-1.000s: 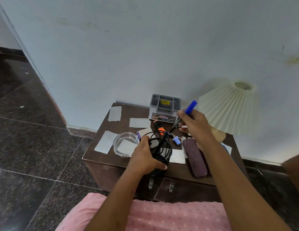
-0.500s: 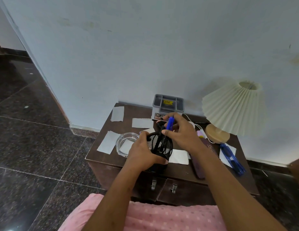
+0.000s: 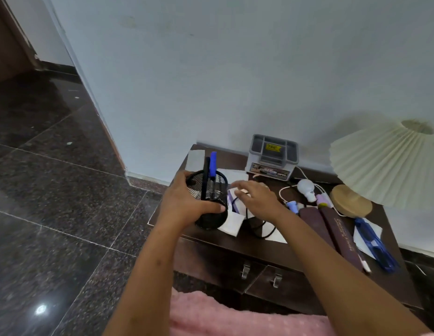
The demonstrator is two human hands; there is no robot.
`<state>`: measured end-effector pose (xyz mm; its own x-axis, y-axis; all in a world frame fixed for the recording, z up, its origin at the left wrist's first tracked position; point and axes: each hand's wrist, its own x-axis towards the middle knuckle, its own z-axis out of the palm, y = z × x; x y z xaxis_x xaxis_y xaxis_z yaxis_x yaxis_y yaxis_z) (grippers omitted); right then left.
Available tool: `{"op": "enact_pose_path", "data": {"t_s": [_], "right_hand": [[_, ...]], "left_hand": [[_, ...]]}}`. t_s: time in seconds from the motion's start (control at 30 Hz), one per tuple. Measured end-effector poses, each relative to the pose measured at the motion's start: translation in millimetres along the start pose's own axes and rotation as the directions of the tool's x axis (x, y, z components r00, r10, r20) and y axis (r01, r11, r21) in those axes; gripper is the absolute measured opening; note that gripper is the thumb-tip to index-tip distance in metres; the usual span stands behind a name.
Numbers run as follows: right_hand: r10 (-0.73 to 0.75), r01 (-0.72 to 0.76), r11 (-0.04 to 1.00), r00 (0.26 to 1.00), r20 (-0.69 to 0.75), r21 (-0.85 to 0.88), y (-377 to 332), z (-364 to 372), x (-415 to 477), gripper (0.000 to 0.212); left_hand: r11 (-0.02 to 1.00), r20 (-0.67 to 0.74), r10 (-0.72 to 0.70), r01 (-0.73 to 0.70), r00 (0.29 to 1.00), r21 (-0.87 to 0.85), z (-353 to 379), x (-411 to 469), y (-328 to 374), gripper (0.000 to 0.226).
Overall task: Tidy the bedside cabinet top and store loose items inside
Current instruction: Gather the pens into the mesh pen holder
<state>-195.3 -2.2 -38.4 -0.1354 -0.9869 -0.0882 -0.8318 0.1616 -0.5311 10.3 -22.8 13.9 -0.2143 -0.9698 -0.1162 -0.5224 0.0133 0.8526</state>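
The blue pen point(image 3: 213, 163) now stands in the mesh holder point(image 3: 214, 190) your left hand point(image 3: 182, 202) grips; your right hand point(image 3: 257, 197), spread and empty, can take the next item.

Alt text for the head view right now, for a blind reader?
The left hand grips a black mesh pen cup holding a blue pen over the cluttered cabinet, while the open right hand hovers over papers beside it.
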Motion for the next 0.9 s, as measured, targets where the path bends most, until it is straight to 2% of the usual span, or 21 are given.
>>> {"op": "enact_pose_path", "data": {"t_s": [0.07, 0.13, 0.27, 0.5, 0.73, 0.8, 0.9], "right_hand": [[0.012, 0.0, 0.984, 0.998, 0.068, -0.175, -5.7, 10.7, 7.9, 0.032], [0.043, -0.014, 0.964, 0.994, 0.103, -0.267, -8.9, 18.0, 13.5, 0.033], [0.126, -0.073, 0.937, 0.982, 0.137, -0.343, -9.7, 19.3, 21.8, 0.048], [0.098, -0.048, 0.921, 0.989, 0.109, -0.386, -5.5, 20.5, 23.0, 0.046], [0.107, -0.07, 0.955, 0.988, 0.115, -0.29, 8.3, 7.6, 16.2, 0.058], [0.122, -0.11, 0.971, 0.991, 0.046, -0.213, 12.8, 1.1, 15.6, 0.066], [0.193, -0.199, 0.977, 0.978, -0.082, -0.075, 25.5, -16.3, 15.8, 0.056]], "left_hand": [[0.999, -0.023, -0.006, 0.006, 1.0, 0.038, -7.5, 3.2, -6.0, 0.08], [0.997, -0.018, -0.014, 0.015, 1.0, 0.073, -9.7, 5.4, -10.9, 0.083], [0.997, 0.031, -0.027, 0.025, 0.999, 0.066, -8.9, 9.8, -16.6, 0.085], [0.999, 0.046, -0.017, 0.015, 0.999, 0.046, -7.9, 10.7, -16.4, 0.086], [0.998, 0.051, -0.017, 0.014, 0.999, 0.057, -7.4, 6.5, -13.1, 0.082], [0.997, 0.064, -0.005, 0.0, 0.998, 0.073, -3.7, 5.4, -9.2, 0.083], [0.997, 0.101, 0.026, -0.033, 0.995, 0.069, 6.2, 1.9, -1.6, 0.086]]}}
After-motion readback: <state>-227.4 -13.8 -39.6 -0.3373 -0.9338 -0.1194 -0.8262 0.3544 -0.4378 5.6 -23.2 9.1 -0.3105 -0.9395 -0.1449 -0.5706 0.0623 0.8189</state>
